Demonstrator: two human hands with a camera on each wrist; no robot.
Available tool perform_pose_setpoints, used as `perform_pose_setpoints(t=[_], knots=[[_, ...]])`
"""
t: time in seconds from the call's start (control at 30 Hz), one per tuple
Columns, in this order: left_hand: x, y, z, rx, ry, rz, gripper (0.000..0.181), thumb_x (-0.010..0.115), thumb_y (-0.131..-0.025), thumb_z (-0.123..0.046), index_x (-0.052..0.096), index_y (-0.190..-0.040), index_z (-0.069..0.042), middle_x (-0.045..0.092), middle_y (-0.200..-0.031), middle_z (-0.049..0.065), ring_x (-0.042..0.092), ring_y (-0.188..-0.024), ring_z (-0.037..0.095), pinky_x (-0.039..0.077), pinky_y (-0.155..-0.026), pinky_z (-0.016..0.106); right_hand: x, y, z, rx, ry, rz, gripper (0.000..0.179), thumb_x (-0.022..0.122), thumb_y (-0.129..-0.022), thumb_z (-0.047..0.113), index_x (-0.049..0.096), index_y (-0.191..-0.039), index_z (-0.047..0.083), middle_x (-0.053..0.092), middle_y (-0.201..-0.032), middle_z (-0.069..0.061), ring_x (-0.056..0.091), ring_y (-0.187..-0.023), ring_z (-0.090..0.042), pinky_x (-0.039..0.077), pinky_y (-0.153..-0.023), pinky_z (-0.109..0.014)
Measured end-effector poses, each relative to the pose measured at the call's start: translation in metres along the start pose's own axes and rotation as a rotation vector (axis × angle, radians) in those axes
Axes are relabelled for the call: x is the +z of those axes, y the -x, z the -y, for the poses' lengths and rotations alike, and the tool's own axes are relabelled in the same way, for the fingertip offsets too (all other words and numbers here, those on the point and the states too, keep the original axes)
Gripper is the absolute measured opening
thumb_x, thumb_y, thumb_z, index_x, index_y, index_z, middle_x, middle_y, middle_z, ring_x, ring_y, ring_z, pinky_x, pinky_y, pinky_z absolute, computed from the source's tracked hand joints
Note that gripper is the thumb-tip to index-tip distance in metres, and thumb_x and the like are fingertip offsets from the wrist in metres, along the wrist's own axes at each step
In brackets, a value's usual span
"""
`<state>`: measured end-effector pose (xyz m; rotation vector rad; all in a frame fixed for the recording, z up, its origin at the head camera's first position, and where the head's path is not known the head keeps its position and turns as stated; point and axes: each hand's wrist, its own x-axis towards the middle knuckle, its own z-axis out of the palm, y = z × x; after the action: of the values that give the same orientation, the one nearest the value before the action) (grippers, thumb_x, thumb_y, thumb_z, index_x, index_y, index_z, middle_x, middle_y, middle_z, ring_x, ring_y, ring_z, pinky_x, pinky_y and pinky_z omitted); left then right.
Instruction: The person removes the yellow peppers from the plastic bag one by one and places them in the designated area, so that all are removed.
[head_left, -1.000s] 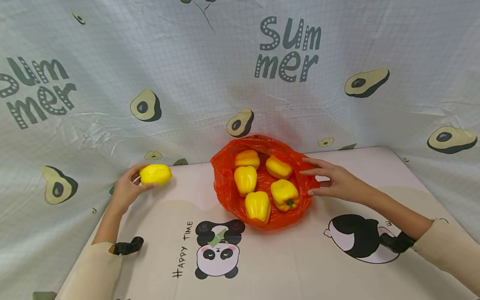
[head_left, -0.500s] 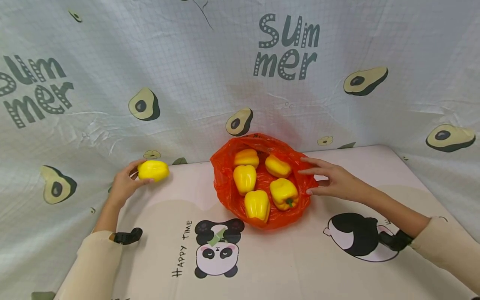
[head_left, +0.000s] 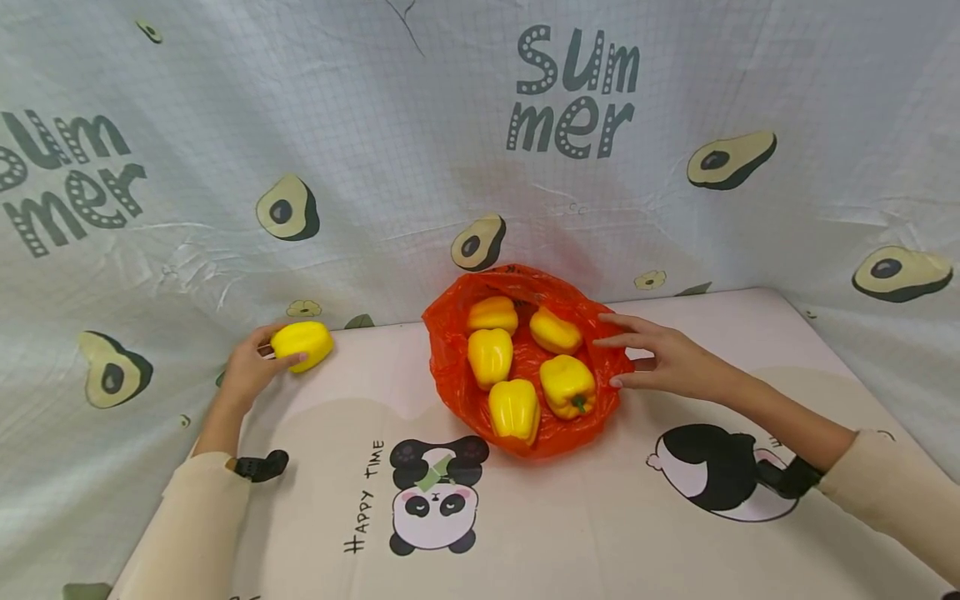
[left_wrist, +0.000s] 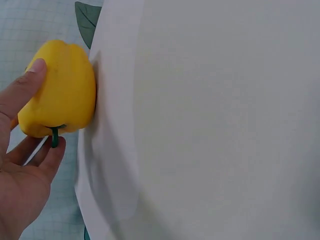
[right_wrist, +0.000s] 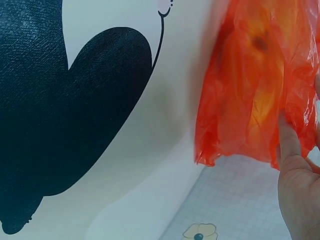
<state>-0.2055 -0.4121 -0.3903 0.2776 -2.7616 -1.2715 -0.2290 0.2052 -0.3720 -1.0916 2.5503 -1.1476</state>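
At the far left of the table, my left hand (head_left: 253, 367) holds a yellow bell pepper (head_left: 302, 345). In the left wrist view, the thumb lies across the side of this pepper (left_wrist: 67, 90), and the other fingers are around its stem end, with the green stem pointing toward them. A red plastic bag (head_left: 442, 367) stands wide open in the middle, with several yellow bell peppers (head_left: 491, 358) inside. My right hand (head_left: 675, 362) holds the bag's right rim, thumb outside and fingers over the edge. Seen from the right wrist, the thumb presses the bag's outer wall (right_wrist: 240, 100).
The table (head_left: 585, 533) has a pale cover printed with a panda (head_left: 435, 517) and another black-and-white figure (head_left: 708, 467). Behind the bag and along the left hangs a white curtain (head_left: 375, 167) with avocado prints, close to the table's back edge.
My left hand has shifted slightly left with the bell pepper, which has turned a little so its right end points farther up. The right hand keeps its place at the bag.
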Motion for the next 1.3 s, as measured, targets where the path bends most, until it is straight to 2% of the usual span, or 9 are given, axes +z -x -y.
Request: perform_pose_setpoints(t=[0.33, 0.53, 0.67, 0.83, 1.0, 1.2, 1.3], knots=[[0.002, 0.002, 0.007, -0.046, -0.038, -0.030, 0.084, 0.065, -0.100, -0.039, 0.021, -0.160, 0.001, 0.025, -0.159, 0.033, 0.032, -0.139, 0.055, 0.035, -0.111, 0.064, 0.000, -0.002, 0.004, 0.010, -0.003, 0.005, 0.058, 0.084, -0.084, 0.018, 0.064, -0.136, 0.004, 0.034, -0.161, -0.017, 0.037, -0.144, -0.045, 0.058, -0.089, -0.044], [0.002, 0.004, 0.006, -0.053, -0.061, 0.007, 0.089, 0.060, -0.101, -0.044, 0.012, -0.162, -0.001, 0.017, -0.161, 0.034, 0.028, -0.141, 0.057, 0.033, -0.112, 0.066, 0.000, -0.001, 0.004, 0.016, 0.001, 0.004, 0.059, 0.084, -0.084, 0.020, 0.064, -0.136, 0.003, 0.034, -0.161, -0.017, 0.037, -0.143, -0.046, 0.058, -0.089, -0.043], [-0.001, 0.005, 0.002, -0.003, -0.103, 0.007, 0.090, 0.060, -0.101, -0.042, 0.009, -0.161, 0.002, 0.014, -0.161, 0.036, 0.020, -0.144, 0.058, 0.026, -0.113, 0.070, 0.000, -0.001, 0.004, 0.017, -0.005, 0.005, 0.059, 0.084, -0.084, 0.019, 0.063, -0.136, 0.003, 0.034, -0.161, -0.017, 0.037, -0.143, -0.046, 0.058, -0.089, -0.044], [-0.001, 0.005, -0.010, 0.069, -0.186, -0.026, 0.085, 0.063, -0.101, -0.037, 0.016, -0.158, 0.006, 0.017, -0.160, 0.037, 0.017, -0.145, 0.057, 0.017, -0.115, 0.071, 0.000, -0.001, 0.004, 0.019, -0.007, 0.005, 0.058, 0.083, -0.084, 0.019, 0.063, -0.137, 0.003, 0.033, -0.161, -0.018, 0.037, -0.143, -0.046, 0.058, -0.089, -0.045], [0.003, 0.011, -0.026, 0.126, -0.228, -0.033, 0.078, 0.064, -0.101, -0.032, 0.024, -0.156, 0.007, 0.023, -0.157, 0.037, 0.022, -0.144, 0.057, 0.019, -0.115, 0.072, -0.001, -0.001, 0.004, 0.012, -0.006, 0.003, 0.058, 0.084, -0.084, 0.018, 0.063, -0.136, 0.003, 0.034, -0.161, -0.018, 0.037, -0.143, -0.046, 0.058, -0.089, -0.045], [0.013, 0.023, -0.047, 0.254, -0.198, -0.020, 0.069, 0.069, -0.098, -0.022, 0.036, -0.151, 0.005, 0.032, -0.154, 0.035, 0.030, -0.140, 0.055, 0.024, -0.113, 0.071, -0.002, -0.001, 0.004, 0.004, 0.000, -0.002, 0.058, 0.084, -0.083, 0.018, 0.064, -0.135, 0.003, 0.035, -0.160, -0.018, 0.038, -0.143, -0.046, 0.058, -0.088, -0.044], [0.019, 0.029, -0.060, 0.297, -0.185, -0.015, 0.068, 0.070, -0.097, -0.022, 0.038, -0.151, 0.002, 0.034, -0.154, 0.031, 0.031, -0.140, 0.052, 0.024, -0.113, 0.071, -0.003, 0.000, 0.005, 0.007, 0.002, -0.001, 0.058, 0.084, -0.083, 0.018, 0.064, -0.135, 0.002, 0.035, -0.160, -0.018, 0.038, -0.143, -0.046, 0.058, -0.089, -0.043]])
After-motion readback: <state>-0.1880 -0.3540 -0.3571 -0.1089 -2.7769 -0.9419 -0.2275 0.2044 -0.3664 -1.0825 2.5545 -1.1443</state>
